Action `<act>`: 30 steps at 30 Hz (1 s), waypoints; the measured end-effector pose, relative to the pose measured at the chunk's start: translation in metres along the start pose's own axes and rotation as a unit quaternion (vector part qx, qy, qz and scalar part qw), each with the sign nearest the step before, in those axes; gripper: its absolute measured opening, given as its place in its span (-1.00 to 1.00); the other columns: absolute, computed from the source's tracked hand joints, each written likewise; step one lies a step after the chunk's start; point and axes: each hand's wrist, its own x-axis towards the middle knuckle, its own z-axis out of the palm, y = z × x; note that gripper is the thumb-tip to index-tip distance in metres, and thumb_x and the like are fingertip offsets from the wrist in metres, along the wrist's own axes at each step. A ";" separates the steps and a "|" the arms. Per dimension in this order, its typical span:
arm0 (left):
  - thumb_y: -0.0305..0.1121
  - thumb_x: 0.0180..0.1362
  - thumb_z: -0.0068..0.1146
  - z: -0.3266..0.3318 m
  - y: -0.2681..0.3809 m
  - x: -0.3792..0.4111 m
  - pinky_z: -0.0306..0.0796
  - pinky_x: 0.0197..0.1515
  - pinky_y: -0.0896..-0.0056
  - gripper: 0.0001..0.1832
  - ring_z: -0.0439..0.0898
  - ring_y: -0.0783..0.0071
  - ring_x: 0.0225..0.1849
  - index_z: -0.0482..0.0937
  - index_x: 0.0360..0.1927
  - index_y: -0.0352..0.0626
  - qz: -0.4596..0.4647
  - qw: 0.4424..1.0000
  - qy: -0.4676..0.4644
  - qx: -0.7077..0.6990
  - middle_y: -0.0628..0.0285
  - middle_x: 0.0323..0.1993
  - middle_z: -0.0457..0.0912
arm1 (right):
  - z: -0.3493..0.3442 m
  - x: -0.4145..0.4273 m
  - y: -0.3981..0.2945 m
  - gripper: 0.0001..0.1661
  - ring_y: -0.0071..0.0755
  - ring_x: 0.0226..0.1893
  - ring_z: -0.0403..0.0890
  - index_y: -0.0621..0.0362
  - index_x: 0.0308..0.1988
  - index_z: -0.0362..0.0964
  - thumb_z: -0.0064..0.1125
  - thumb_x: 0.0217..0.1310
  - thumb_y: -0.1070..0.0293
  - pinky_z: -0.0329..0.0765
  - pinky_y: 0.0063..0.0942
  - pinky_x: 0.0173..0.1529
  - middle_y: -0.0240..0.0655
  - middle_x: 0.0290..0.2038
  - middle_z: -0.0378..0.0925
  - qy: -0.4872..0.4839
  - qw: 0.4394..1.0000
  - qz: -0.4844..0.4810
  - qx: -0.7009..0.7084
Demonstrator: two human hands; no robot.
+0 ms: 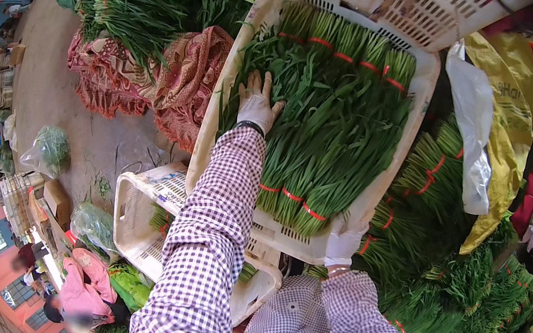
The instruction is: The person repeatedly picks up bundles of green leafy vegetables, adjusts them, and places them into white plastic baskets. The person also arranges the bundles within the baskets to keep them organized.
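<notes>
A white plastic crate (pixel 210 121) lies in front of me, filled with bundles of long green leafy stalks (pixel 338 110), probably garlic chives, tied with red bands. The bundles lie in two opposed rows, stalk ends towards the far and near walls, leaves overlapping in the middle. My left hand (pixel 257 104), in a pale glove, rests with fingers spread on the leaves beside the crate's left wall. At the near right corner, my right hand (pixel 344 241), also gloved, is on the crate's rim; its fingers are partly hidden, so its grip cannot be made out.
Another white crate (pixel 125 217) holding bundles stands below at the left. More bundles (pixel 140 5) lie on a patterned red cloth (pixel 192 71). Further bundles (pixel 416 242) are heaped at the right, near a yellow plastic sack (pixel 510 127). A person in pink (pixel 84 279) is at lower left.
</notes>
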 end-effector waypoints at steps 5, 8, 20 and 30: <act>0.13 0.31 -0.09 0.054 -0.029 0.047 -0.19 0.51 -0.02 -0.08 -0.03 0.05 0.52 -0.26 0.55 -0.03 -0.023 0.999 -0.038 -0.003 -0.07 0.52 -0.04 | -0.007 0.005 -0.021 -0.04 0.35 0.06 0.46 0.34 0.39 -0.13 0.17 0.11 0.38 0.47 -0.07 0.10 0.22 0.24 0.20 0.025 0.998 -0.041 0.040; 0.13 0.27 -0.03 0.067 -0.042 0.050 -0.15 0.51 -0.04 -0.03 0.03 0.01 0.50 -0.26 0.54 -0.05 -0.010 0.999 -0.010 -0.035 -0.13 0.50 -0.05 | -0.011 0.001 -0.023 -0.01 0.36 0.04 0.46 0.31 0.43 -0.22 0.14 0.14 0.41 0.49 -0.05 0.06 0.24 0.26 0.16 0.004 0.999 -0.032 0.026; -0.10 0.20 0.03 -0.007 0.090 -0.021 -0.15 0.36 -0.52 -0.15 -0.08 -0.11 0.53 -0.04 0.53 0.05 -0.052 0.973 0.202 -0.102 -0.05 0.52 -0.03 | -0.010 0.004 -0.006 0.00 0.33 -0.08 0.52 0.28 0.43 -0.26 0.11 0.12 0.44 0.53 -0.03 -0.05 0.26 0.21 0.19 -0.041 0.999 -0.004 0.016; 0.33 0.19 0.00 0.039 0.140 0.023 -0.14 0.37 -0.53 0.00 -0.22 -0.13 0.53 -0.24 0.55 0.28 -0.082 0.997 -0.005 0.007 0.07 0.56 -0.24 | 0.001 0.001 -0.006 -0.19 0.37 -0.05 0.51 0.14 0.35 0.05 0.11 0.10 0.41 0.54 0.00 -0.01 0.30 0.20 0.19 -0.005 0.999 -0.004 0.046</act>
